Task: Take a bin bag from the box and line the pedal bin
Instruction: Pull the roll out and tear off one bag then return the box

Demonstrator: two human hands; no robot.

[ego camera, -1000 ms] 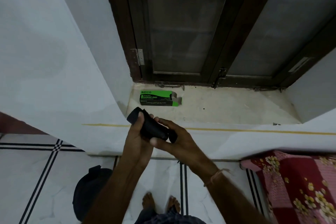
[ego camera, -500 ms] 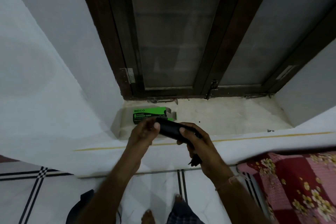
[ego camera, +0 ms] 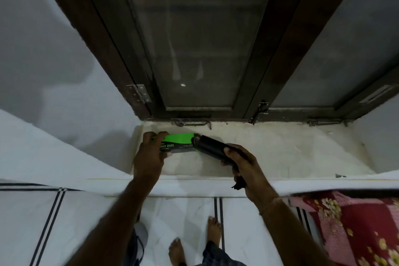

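The grip of the left hand point(ego camera: 149, 157) clasped the green box point(ego camera: 179, 143); the right hand point(ego camera: 248, 168) wrapped the black roll point(ego camera: 212, 148) at its mouth. Misaligned, the roll could jam on the flap point(ego camera: 193, 140), crumpling the box.

Left hand point(ego camera: 149, 157) has left the bag roll point(ego camera: 210, 147) and now grips the garbage-bag box point(ego camera: 179, 142); right hand point(ego camera: 244, 166) alone has carried the roll to the box's open end.
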